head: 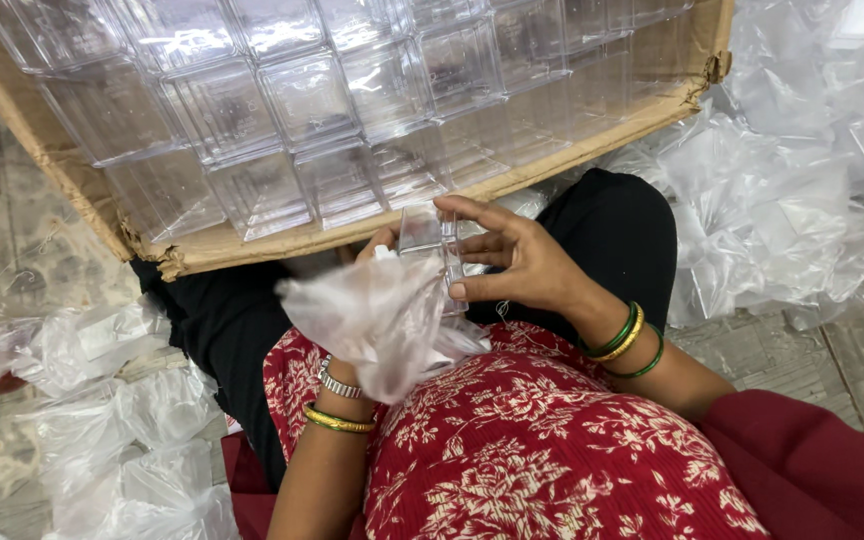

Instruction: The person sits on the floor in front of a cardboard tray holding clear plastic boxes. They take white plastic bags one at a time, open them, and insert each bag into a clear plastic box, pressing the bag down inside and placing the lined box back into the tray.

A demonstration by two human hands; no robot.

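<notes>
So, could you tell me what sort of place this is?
Probably a small packing workshop on the floor: a cardboard carton filled with clear plastic boxes, and heaps of thin plastic bags lying around.

A shallow brown cardboard carton [222, 245] at the top holds rows of clear square plastic boxes [302, 100], with crumpled clear plastic bags [792, 200] heaped to its right and lower left.

carton [252, 245] blocks ahead; right open.
</notes>
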